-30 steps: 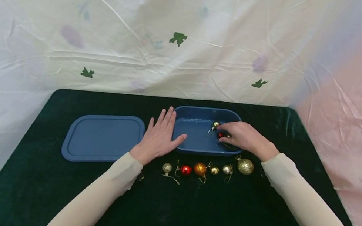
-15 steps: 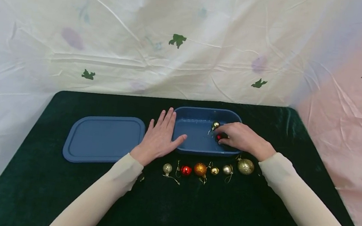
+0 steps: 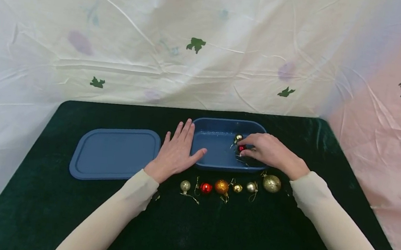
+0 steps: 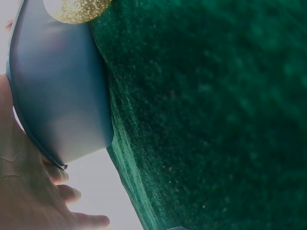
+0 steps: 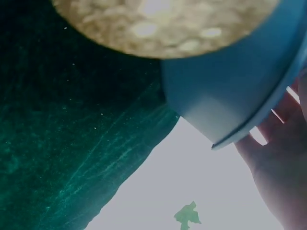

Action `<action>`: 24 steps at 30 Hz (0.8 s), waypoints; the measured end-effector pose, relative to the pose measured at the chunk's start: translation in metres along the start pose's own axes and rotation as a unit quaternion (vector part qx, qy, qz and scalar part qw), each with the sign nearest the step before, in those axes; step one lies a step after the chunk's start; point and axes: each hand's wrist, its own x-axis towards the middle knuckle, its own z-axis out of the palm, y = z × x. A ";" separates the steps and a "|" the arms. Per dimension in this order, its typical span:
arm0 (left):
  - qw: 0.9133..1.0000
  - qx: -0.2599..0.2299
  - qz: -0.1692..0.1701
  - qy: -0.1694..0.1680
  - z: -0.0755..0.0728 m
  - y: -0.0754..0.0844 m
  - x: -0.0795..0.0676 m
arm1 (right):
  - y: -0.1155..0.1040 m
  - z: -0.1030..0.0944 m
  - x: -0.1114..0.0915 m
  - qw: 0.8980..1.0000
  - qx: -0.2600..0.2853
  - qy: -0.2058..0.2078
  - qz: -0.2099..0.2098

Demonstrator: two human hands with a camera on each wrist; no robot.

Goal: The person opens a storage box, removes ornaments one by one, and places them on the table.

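Note:
A blue rectangular box [image 3: 214,164] stands near the far side of the table. My left hand [image 3: 174,155] lies against its left end, fingers straight and spread, thumb reaching over the rim; the left wrist view shows the fingers [image 4: 69,192] at the rim. Inside the box, my right hand [image 3: 269,151] holds a small red Christmas bauble [image 3: 241,148] between thumb and fingertips. A small gold bauble [image 3: 238,137] lies just beyond those fingertips. In the right wrist view the right hand [image 5: 283,163] reaches over the rim, its fingertips hidden by the box wall.
In front of the box runs a row of several baubles, among them a red one [image 3: 206,188], an orange one [image 3: 221,187] and a large gold glitter one [image 3: 272,183]. A blue lid [image 3: 115,154] lies left on the dark green cloth [image 3: 187,239]. Patterned fabric [image 3: 227,82] hangs behind.
The right hand's fingertips and the red bauble have shifted slightly left inside the box, and a string now shows below the thumb. The left hand stays in place.

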 end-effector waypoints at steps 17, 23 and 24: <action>1.000 -0.007 -0.002 0.003 0.001 0.002 0.004 | 0.000 -0.011 -0.023 0.998 0.031 0.050 0.011; 1.000 -0.005 -0.005 0.003 0.001 0.003 0.004 | 0.005 -0.010 -0.034 0.995 0.039 0.090 0.003; 1.000 -0.005 -0.005 0.003 0.001 0.003 0.004 | 0.005 -0.010 -0.035 0.995 0.040 0.097 0.000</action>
